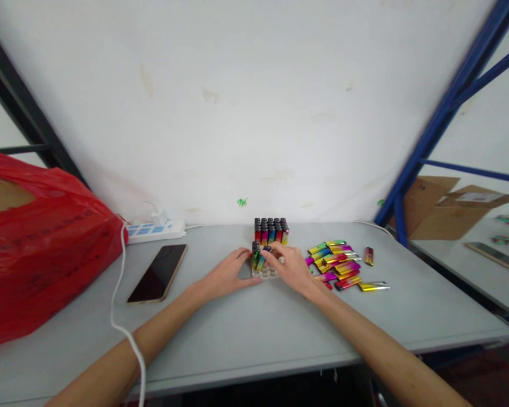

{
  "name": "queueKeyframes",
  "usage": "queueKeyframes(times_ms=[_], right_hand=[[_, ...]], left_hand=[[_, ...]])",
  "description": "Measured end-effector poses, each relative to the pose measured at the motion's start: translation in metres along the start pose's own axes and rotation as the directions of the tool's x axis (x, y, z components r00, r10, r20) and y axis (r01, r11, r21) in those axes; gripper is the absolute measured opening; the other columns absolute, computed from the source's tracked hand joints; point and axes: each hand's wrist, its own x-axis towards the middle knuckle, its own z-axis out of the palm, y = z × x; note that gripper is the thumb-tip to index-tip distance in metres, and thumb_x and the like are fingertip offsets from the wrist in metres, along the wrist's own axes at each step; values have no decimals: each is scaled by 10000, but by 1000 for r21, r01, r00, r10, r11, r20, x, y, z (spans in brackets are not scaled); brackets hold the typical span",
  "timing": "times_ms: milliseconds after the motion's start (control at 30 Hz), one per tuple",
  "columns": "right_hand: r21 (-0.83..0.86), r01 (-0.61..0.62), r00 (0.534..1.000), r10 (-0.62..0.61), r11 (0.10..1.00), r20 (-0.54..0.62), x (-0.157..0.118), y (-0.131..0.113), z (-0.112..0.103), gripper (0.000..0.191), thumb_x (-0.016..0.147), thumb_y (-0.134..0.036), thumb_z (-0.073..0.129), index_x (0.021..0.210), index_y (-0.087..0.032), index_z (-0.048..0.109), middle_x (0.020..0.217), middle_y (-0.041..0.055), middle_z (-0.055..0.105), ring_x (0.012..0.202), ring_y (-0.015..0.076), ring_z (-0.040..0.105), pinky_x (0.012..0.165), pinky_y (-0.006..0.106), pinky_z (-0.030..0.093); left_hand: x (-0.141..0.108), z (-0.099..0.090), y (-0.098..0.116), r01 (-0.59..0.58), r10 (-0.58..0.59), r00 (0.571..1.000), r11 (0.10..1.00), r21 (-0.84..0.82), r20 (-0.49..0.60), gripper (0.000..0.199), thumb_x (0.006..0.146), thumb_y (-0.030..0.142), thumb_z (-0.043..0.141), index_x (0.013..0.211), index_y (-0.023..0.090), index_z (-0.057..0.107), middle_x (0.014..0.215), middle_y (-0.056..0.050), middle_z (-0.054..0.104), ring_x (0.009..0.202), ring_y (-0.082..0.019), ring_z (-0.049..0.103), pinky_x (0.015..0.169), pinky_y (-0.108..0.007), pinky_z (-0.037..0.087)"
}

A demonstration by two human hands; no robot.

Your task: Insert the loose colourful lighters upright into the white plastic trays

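A pale tray [266, 273] with round hollows lies on the table, and a few upright lighters [255, 257] stand at its left side. My right hand [290, 265] pinches a lighter [262, 262] over the tray, its fingers partly hiding it. My left hand [229, 275] rests at the tray's left edge, thumb and fingers apart, with the fingertips beside the standing lighters. Behind the tray, a block of black-topped, colourful lighters [271, 232] stands upright in rows. To the right of my right hand lies a loose heap of shiny multicoloured lighters [337, 263].
A phone [158, 273] and a white power strip [156, 230] lie to the left, near a big red plastic bag [46, 249]. A white cable [117, 282] runs over the table's left side. One lighter [369, 256] lies apart at right. Beyond the blue frame [432, 113] is a cardboard box [441, 206].
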Motion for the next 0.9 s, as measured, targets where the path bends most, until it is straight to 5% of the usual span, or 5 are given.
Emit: queueKeyframes(times_ms=[233, 433, 567, 767, 900], right_hand=[[-220, 154, 985, -134, 963, 107, 0, 2, 9, 208, 1093, -401, 582, 1089, -201, 636, 974, 84, 779, 876, 221, 737, 746, 291, 497], [-274, 166, 974, -115, 947, 194, -1, -1, 17, 190, 1109, -382, 551, 1110, -201, 608, 909, 61, 766, 782, 210, 718, 658, 277, 451], [-330, 232, 968, -183, 915, 171, 2, -2, 10, 250, 1084, -427, 594, 1027, -190, 650, 922, 76, 756, 866, 223, 712, 784, 306, 482], [-282, 259, 957, -206, 924, 205, 5, 25, -32, 298, 1132, -344, 472, 1061, -180, 711, 1008, 91, 740, 979, 222, 689, 927, 349, 515], [-282, 173, 951, -86, 944, 297, -1, 59, -79, 253, 1059, -174, 521, 1161, -184, 753, 1185, 119, 734, 1137, 239, 679, 1073, 389, 498]], left_hand=[[1, 2, -4, -30, 30, 1000, 999, -22, -5, 577, 894, 622, 762, 1276, 208, 639, 1320, -130, 653, 1243, -331, 644, 1132, -490, 522], [1, 0, -3, -44, 43, 999, 998, -43, -20, 503, 893, 587, 774, 1221, 221, 668, 1279, -104, 663, 1211, -321, 664, 1097, -467, 548], [1, -1, -2, -33, 32, 999, 998, -48, -11, 530, 896, 578, 767, 1269, 219, 654, 1311, -118, 657, 1233, -325, 655, 1122, -491, 531], [1, -2, -2, 5, -5, 1000, 1000, -31, -8, 628, 862, 617, 786, 1315, 204, 651, 1363, -143, 657, 1269, -354, 645, 1163, -506, 504], [1, -3, -2, 24, -24, 1000, 1000, -9, 9, 644, 865, 629, 779, 1319, 191, 649, 1380, -154, 647, 1279, -353, 644, 1170, -496, 504]])
